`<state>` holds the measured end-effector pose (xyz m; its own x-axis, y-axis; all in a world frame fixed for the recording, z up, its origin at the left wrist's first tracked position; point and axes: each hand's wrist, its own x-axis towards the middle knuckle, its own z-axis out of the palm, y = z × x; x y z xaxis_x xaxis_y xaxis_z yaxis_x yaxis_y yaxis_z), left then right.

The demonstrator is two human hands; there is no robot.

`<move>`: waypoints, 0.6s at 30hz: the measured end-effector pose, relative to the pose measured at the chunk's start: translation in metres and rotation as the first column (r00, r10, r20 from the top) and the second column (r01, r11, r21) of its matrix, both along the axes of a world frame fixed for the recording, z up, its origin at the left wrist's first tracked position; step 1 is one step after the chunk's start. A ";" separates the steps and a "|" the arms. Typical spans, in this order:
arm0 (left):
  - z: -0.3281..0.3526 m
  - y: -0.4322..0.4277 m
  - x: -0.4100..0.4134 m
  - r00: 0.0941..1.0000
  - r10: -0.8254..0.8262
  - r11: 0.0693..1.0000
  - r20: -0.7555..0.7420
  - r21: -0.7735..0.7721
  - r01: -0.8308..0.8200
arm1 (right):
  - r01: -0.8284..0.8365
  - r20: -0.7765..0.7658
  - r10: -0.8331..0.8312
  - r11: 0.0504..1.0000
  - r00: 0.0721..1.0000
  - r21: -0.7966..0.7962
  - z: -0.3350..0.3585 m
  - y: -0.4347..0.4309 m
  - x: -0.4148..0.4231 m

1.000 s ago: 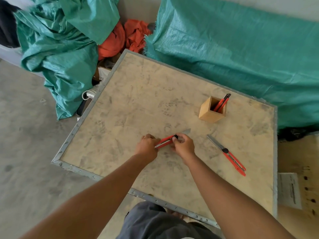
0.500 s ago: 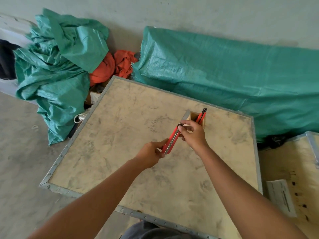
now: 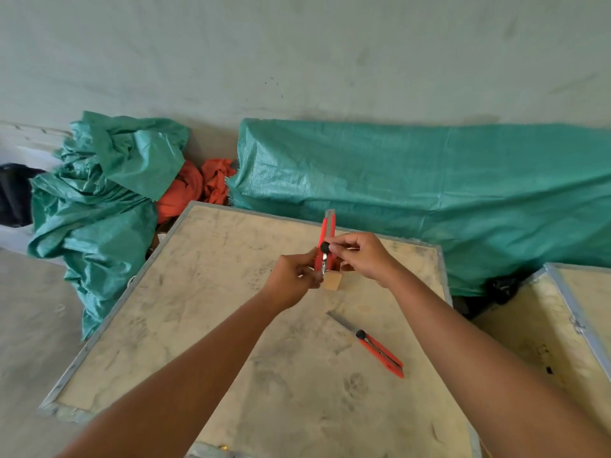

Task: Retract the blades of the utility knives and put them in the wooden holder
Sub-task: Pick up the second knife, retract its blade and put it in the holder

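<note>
Change: held knife (image 3: 327, 239) raised upright since earlier, blade nearly retracted
Left hand (image 3: 292, 282): closed on handle base, steadying
Right hand (image 3: 362, 257): pinching black slider
Holder (image 3: 330, 280): just behind hands
Second knife (image 3: 372, 345): on surface (image 3: 205, 325), blade out

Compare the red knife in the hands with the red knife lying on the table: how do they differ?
The held knife stands almost upright, gripped by the left hand and right hand; the table knife lies flat, untouched. The table knife shows a long bare blade; the held knife shows only a short tip. Both have red bodies and black sliders.
</note>
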<state>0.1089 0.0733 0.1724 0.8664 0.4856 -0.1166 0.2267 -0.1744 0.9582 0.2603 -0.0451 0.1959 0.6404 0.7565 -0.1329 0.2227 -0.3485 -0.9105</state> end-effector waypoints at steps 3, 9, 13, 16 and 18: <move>0.015 -0.006 0.013 0.998 0.040 0.999 0.046 -0.010 -0.040 | -0.110 0.078 0.113 0.993 0.991 -0.040 0.016 -0.013 0.012; 0.036 -0.014 0.031 0.997 0.016 1.000 0.076 0.009 -0.017 | -0.154 0.200 0.159 0.987 0.967 -0.039 0.033 -0.025 0.029; 0.050 -0.012 0.041 0.997 -0.039 0.998 0.067 0.053 0.036 | -0.103 0.196 0.107 0.994 0.975 -0.028 0.039 -0.027 0.037; 0.053 -0.008 0.047 0.996 -0.065 0.997 0.057 0.051 0.063 | -0.083 0.205 0.087 0.996 0.975 -0.029 0.039 -0.027 0.038; 0.052 -0.007 0.051 0.995 -0.076 0.997 0.060 0.001 0.076 | -0.057 0.222 0.055 0.998 0.973 0.003 0.038 -0.026 0.038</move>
<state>0.1599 0.0662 0.2241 0.9061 0.4183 -0.0640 0.1551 -0.1875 0.9699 0.2988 -0.0714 0.2336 0.6096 0.7926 0.0154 0.4387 -0.3211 -0.8393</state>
